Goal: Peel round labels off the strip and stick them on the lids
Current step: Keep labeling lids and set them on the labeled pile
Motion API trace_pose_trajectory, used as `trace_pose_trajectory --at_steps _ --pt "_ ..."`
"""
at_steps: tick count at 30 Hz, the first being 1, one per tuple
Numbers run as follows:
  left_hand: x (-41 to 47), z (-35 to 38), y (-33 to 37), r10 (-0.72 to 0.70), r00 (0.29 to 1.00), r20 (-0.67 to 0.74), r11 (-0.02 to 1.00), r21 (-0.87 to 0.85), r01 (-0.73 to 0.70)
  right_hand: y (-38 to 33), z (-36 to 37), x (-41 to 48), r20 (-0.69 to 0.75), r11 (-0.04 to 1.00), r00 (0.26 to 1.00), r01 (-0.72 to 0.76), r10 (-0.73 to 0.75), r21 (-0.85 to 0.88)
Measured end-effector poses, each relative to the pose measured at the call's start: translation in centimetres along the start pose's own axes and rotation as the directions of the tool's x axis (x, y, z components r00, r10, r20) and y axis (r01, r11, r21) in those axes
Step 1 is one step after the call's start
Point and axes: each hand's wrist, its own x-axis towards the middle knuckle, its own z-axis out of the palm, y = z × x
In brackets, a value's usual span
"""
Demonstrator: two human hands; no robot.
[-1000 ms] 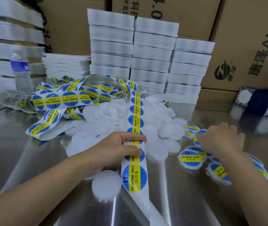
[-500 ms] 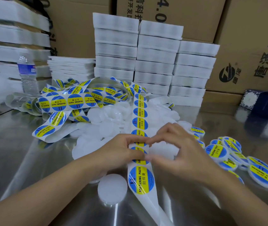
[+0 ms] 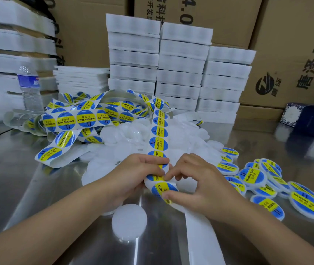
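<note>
While the left hand [image 3: 133, 175] grips the label strip [image 3: 159, 142] with its fingers curled across it, the right hand [image 3: 200, 184] pinches the edge of one round blue-and-yellow label [image 3: 162, 188] between thumb and forefinger. The step in hand therefore looks to be the peel itself, with the label bowing up off its backing right between the two hands. Beyond both hands the strip runs away over a pile of bare white lids [image 3: 125, 142], and its spent backing trails toward the person under the right wrist. One bare lid [image 3: 129, 221] lies alone on the steel surface [image 3: 18, 169] just below the left wrist, apart from both hands. The labelled lids [image 3: 253, 175] lie scattered out past the right hand. The next move probably calls for drawing the label clean off without letting its sticky face fold over, while the left hand keeps the strip taut. It could then go down centred on that near lid.
</note>
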Motion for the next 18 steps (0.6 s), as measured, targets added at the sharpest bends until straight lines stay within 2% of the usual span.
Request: trace_pose_trajectory --at_steps 10,16,18 --pt "0.09 0.14 -0.05 -0.018 1.0 -0.015 1.0 0.019 0.018 -0.26 0.03 0.04 -0.056 0.998 0.997 0.057 -0.056 0.032" --pt "-0.1 0.31 0.11 -0.019 1.0 -0.024 1.0 -0.02 0.019 -0.39 0.03 0.14 -0.083 0.997 0.996 0.039 -0.034 0.06" --pt "-0.18 0.35 0.16 -0.017 1.0 -0.026 0.999 -0.034 0.016 -0.56 -0.03 0.17 -0.063 0.989 0.998 -0.014 0.023 0.146"
